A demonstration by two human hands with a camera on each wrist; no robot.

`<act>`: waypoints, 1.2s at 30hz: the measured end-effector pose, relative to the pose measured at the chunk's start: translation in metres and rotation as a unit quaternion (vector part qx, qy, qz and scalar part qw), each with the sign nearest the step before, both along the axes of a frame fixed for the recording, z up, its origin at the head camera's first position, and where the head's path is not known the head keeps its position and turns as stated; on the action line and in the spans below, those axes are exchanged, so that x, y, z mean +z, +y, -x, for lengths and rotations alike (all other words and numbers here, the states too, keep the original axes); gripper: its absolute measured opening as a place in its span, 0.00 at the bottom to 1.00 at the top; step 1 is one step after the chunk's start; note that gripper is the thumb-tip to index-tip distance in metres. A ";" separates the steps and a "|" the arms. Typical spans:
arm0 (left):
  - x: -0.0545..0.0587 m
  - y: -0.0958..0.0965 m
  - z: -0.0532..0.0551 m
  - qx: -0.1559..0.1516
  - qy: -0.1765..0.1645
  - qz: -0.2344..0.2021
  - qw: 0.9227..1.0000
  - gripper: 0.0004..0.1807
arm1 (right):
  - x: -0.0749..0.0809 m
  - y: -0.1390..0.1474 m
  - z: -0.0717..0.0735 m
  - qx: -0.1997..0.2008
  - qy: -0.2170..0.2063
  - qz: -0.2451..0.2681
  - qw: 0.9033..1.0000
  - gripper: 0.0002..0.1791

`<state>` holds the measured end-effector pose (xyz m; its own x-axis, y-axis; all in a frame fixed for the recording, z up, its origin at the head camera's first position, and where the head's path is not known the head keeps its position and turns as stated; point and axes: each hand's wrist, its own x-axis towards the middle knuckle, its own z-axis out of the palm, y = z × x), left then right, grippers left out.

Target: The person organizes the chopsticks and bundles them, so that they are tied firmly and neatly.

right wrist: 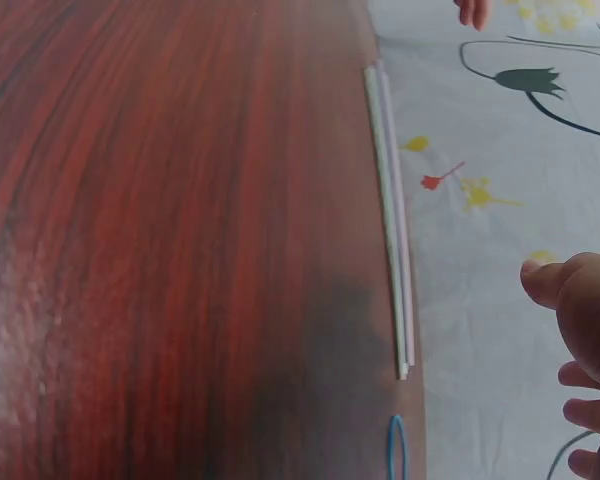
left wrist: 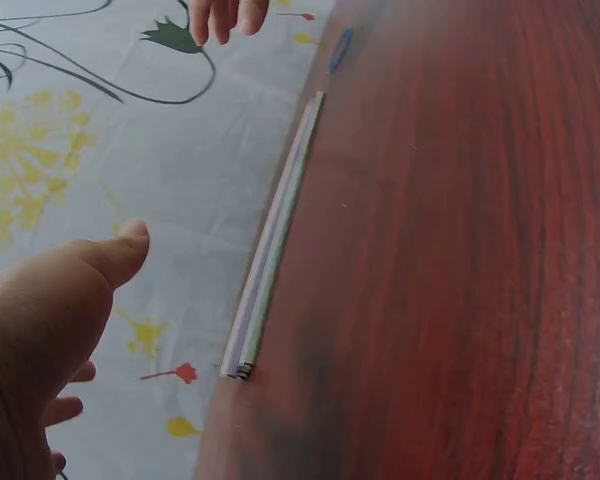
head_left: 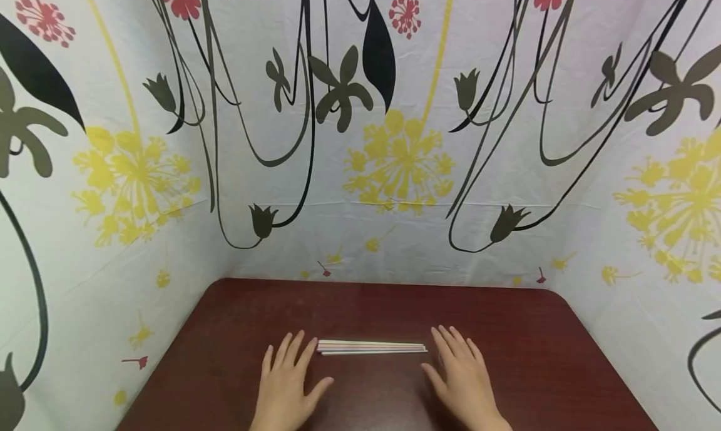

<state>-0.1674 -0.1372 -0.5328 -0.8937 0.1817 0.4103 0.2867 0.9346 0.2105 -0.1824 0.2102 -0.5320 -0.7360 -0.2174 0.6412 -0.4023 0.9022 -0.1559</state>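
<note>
A small bunch of thin, pale pastel straws point(head_left: 372, 347) lies crosswise on the table, between the two hands. My left hand point(head_left: 290, 381) is at their left end with fingers spread and straight; its index fingertip is very near that end, and I cannot tell if it touches. Just past the right end is my right hand point(head_left: 462, 375), fingers extended and holding nothing. The right wrist view shows a thin blue loop point(right wrist: 397, 445), like a rubber band, beside one end of the straws; the head view does not show it.
The dark red-brown table point(head_left: 372, 312) has rounded far corners. Around it hangs a white cloth point(head_left: 394, 243) printed with yellow, red and dark flowers, close along the back and both sides.
</note>
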 end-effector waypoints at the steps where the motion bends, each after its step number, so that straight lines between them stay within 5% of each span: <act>1: -0.002 0.000 0.001 -0.005 0.006 -0.003 1.000 0.41 | -0.002 -0.001 0.002 0.004 0.003 -0.005 1.000 0.39; 7: -0.013 0.002 0.009 -0.028 0.028 -0.027 0.999 0.36 | -0.009 -0.008 0.010 0.025 0.000 -0.013 1.000 0.34; 15: -0.025 0.004 0.021 -0.037 -0.025 -0.031 0.999 0.32 | -0.020 -0.016 0.020 0.041 -0.027 -0.028 0.998 0.32; 26: -0.035 0.010 0.032 -0.051 0.001 -0.010 0.999 0.34 | -0.034 -0.020 0.030 0.055 -0.053 -0.057 0.995 0.31; 36: -0.042 0.016 0.043 -0.057 -0.025 -0.009 0.998 0.31 | -0.039 -0.025 0.038 0.061 -0.054 -0.074 0.994 0.29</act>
<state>-0.2101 -0.1208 -0.5751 -0.8867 0.2767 0.3705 0.3805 0.8919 0.2443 -0.2203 0.1855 -0.5706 -0.7614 -0.3954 0.5137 -0.4978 0.8643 -0.0726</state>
